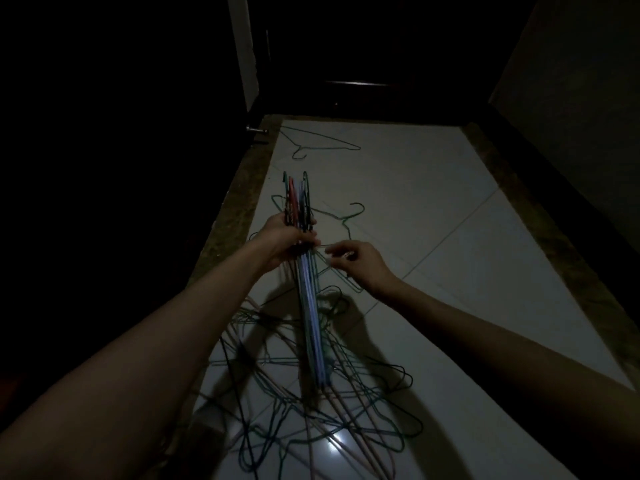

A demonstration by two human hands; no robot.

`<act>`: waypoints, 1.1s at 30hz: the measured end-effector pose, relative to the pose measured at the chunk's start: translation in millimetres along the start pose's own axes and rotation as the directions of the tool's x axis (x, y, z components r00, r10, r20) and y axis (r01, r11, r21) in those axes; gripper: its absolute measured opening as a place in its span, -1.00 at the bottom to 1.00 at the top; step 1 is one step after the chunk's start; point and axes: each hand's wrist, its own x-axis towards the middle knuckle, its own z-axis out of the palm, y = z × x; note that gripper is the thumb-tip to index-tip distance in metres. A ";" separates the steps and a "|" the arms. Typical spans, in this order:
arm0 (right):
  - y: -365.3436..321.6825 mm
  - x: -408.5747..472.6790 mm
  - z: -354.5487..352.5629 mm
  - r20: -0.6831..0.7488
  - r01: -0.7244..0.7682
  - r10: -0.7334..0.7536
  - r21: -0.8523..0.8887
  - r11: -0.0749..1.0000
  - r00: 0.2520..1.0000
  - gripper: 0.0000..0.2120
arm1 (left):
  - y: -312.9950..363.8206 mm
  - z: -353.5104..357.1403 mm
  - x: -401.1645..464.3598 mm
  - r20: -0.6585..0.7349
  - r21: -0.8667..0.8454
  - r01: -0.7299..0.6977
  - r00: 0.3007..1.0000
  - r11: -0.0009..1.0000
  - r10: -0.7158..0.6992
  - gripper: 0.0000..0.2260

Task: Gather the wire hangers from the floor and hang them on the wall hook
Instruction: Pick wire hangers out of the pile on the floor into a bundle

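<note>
My left hand (284, 239) grips a stacked bundle of wire hangers (311, 306), hooks pointing away from me, held above the floor. Just right of the bundle, my right hand (356, 263) pinches the thin wire of another hanger (332, 268). Below both arms a tangled pile of hangers (311, 410) in green, dark and pale colours lies on the white tiles. One green hanger (346, 216) lies past my hands and a lone hanger (318, 142) lies farther off near the doorway. No wall hook is visible.
The room is dim. The white tiled floor (450, 237) has a speckled stone border (235, 209) on the left and right. A dark doorway (363, 64) with a pale door frame (242, 46) stands ahead; a wall (571, 98) rises on the right.
</note>
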 end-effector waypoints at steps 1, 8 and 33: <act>10.1 -7.6 3.5 0.052 -0.020 0.022 -0.049 0.999 0.998 -0.82 | -1.3 -5.2 -1.2 0.007 0.004 0.007 1.000 1.000 -0.007 -0.74; 65.7 -58.6 26.8 0.237 -0.096 0.155 -0.243 0.965 0.959 -0.76 | -3.3 -35.6 -13.8 0.029 0.043 0.041 0.999 0.998 -0.043 -0.75; 114.2 -37.7 -9.0 0.098 -0.270 0.312 -0.306 0.913 0.945 -0.74 | 3.8 -34.9 1.5 0.035 0.097 0.006 0.999 0.995 -0.010 -0.71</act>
